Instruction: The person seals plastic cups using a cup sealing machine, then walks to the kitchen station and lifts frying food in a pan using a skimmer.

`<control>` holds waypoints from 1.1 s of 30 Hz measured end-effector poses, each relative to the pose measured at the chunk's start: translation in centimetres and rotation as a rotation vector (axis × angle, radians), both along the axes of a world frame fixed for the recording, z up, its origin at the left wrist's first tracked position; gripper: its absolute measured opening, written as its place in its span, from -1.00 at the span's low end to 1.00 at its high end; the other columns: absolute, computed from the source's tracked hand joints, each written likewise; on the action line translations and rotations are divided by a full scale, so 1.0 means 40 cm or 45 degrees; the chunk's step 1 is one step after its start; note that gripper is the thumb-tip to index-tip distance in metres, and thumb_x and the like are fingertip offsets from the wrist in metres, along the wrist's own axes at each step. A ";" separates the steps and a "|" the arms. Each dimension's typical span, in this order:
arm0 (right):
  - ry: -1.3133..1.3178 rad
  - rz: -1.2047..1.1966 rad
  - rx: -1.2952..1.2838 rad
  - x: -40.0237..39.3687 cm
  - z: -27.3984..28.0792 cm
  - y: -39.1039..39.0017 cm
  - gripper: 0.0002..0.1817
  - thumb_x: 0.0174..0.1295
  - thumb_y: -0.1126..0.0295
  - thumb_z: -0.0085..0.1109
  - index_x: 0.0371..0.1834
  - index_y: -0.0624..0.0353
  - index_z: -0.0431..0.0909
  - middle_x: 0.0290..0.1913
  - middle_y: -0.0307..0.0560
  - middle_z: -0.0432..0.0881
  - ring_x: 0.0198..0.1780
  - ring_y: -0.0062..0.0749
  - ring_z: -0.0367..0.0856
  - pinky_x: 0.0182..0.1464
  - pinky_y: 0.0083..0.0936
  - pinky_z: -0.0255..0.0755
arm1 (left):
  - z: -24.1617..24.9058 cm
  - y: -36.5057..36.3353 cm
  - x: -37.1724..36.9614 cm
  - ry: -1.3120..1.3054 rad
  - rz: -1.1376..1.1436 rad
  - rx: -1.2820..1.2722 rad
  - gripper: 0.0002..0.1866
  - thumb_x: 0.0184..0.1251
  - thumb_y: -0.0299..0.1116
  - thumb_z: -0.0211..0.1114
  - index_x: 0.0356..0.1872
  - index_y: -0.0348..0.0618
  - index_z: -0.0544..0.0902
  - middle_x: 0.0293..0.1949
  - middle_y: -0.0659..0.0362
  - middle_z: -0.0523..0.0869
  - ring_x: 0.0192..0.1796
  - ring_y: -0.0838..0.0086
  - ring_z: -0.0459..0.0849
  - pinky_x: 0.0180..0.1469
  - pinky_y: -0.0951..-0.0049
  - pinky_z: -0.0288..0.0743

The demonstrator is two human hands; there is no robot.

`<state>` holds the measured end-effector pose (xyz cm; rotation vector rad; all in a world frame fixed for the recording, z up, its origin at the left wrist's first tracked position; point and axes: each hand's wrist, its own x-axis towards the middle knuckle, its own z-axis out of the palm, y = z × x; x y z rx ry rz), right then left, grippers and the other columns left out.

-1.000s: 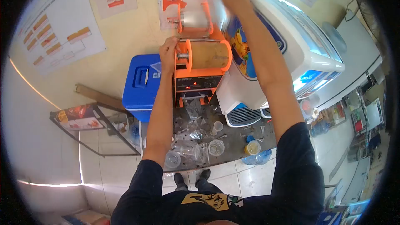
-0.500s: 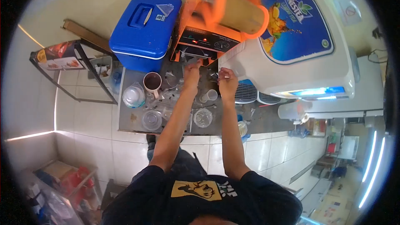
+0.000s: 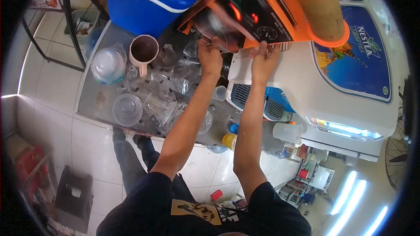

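Note:
An orange cup sealing machine (image 3: 280, 26) with a black control panel and lit red lights stands in front of me. My left hand (image 3: 210, 57) is at the machine's lower front opening. Its fingers are curled there, and what they hold, if anything, I cannot make out. A blurred, shiny shape (image 3: 217, 28) shows inside the opening just above it. My right hand (image 3: 264, 61) is raised at the lower edge of the control panel, fingers apart and nothing seen in them. A roll of film (image 3: 321, 17) sits on top between orange discs.
A blue cooler box (image 3: 148, 4) stands at the left. The counter (image 3: 98, 100) bears a mug (image 3: 143, 51), stacked clear lids (image 3: 107, 64), a round plastic lid (image 3: 127, 110), crumpled plastic (image 3: 159, 105) and a small cup (image 3: 219, 93). A white drink dispenser (image 3: 297, 78) is at the right.
My view has turned and come closer to the machine. My right hand has moved from beside the opening, right and up to the panel's lower edge. My left hand stays at the opening.

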<state>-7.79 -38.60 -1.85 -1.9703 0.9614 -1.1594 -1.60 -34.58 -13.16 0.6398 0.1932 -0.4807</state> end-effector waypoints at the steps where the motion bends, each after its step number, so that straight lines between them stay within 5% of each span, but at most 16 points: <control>1: -0.001 0.004 0.004 0.003 0.007 0.002 -0.57 0.35 0.41 0.10 0.22 0.36 0.32 -0.11 0.04 0.59 -0.35 -0.50 0.61 -0.36 -0.56 0.48 | 0.008 0.019 -0.011 -0.001 0.004 0.004 -0.82 0.39 -0.34 0.22 -0.19 -0.19 0.44 -0.30 0.28 0.50 -0.24 0.57 0.43 -0.13 0.52 0.35; 6: 0.144 0.013 0.065 -0.025 0.031 0.002 -0.65 0.35 0.41 0.11 0.15 0.29 0.37 -0.26 -0.06 0.57 -0.46 -0.54 0.57 -0.47 -0.57 0.45 | 0.017 0.116 -0.085 0.101 0.045 0.170 -0.82 0.40 -0.35 0.21 -0.14 -0.19 0.44 -0.26 0.25 0.52 -0.20 0.57 0.45 -0.08 0.52 0.34; 16: 0.378 0.062 0.085 -0.113 -0.037 0.000 -0.66 0.33 0.36 0.16 0.10 0.28 0.48 -0.16 -0.06 0.60 -0.39 -0.50 0.63 -0.39 -0.62 0.53 | 0.022 0.232 -0.115 0.212 -0.202 0.186 -0.86 0.44 -0.34 0.16 -0.16 -0.16 0.45 -0.27 0.24 0.51 -0.21 0.56 0.47 -0.06 0.45 0.44; 18: 0.333 0.185 0.124 -0.104 -0.073 0.006 -0.82 0.23 0.39 0.21 -0.18 0.25 0.60 -0.28 -0.05 0.66 -0.27 -0.37 0.65 -0.20 -0.42 0.51 | 0.026 0.234 -0.115 0.234 -0.227 0.184 -0.85 0.44 -0.34 0.16 -0.13 -0.17 0.46 -0.25 0.23 0.52 -0.18 0.56 0.49 -0.03 0.44 0.45; 21: 0.528 0.118 0.117 -0.076 -0.119 0.018 -0.80 0.17 0.32 0.25 -0.28 0.24 0.63 -0.34 0.01 0.68 -0.21 -0.21 0.66 -0.14 -0.35 0.48 | 0.030 0.237 -0.131 0.159 -0.151 0.138 -0.87 0.44 -0.33 0.16 -0.12 -0.09 0.46 -0.20 0.28 0.55 -0.12 0.56 0.51 0.02 0.41 0.42; 22: 0.621 0.095 -0.170 -0.072 -0.127 0.020 -0.77 0.16 0.28 0.26 -0.30 0.25 0.63 -0.33 0.09 0.68 -0.20 -0.06 0.65 -0.15 -0.26 0.48 | 0.030 0.242 -0.134 0.153 -0.156 0.141 -0.87 0.44 -0.33 0.16 -0.12 -0.09 0.46 -0.20 0.28 0.55 -0.12 0.56 0.51 0.02 0.41 0.42; 25: 0.453 0.099 -0.052 -0.085 -0.222 -0.041 -0.76 0.15 0.27 0.27 -0.30 0.25 0.63 -0.33 0.07 0.69 -0.23 -0.06 0.66 -0.16 -0.24 0.48 | 0.032 0.258 -0.129 0.133 -0.212 0.192 -0.87 0.46 -0.32 0.16 -0.11 -0.10 0.46 -0.20 0.28 0.57 -0.12 0.56 0.52 0.01 0.40 0.43; 33: 0.454 0.069 0.187 -0.093 -0.197 -0.010 -0.73 0.12 0.23 0.33 -0.30 0.25 0.64 -0.36 0.03 0.70 -0.25 -0.14 0.68 -0.17 -0.32 0.50 | 0.021 0.288 -0.146 0.241 -0.199 0.110 -0.89 0.45 -0.36 0.12 -0.13 -0.14 0.46 -0.19 0.24 0.60 -0.14 0.51 0.57 0.04 0.34 0.46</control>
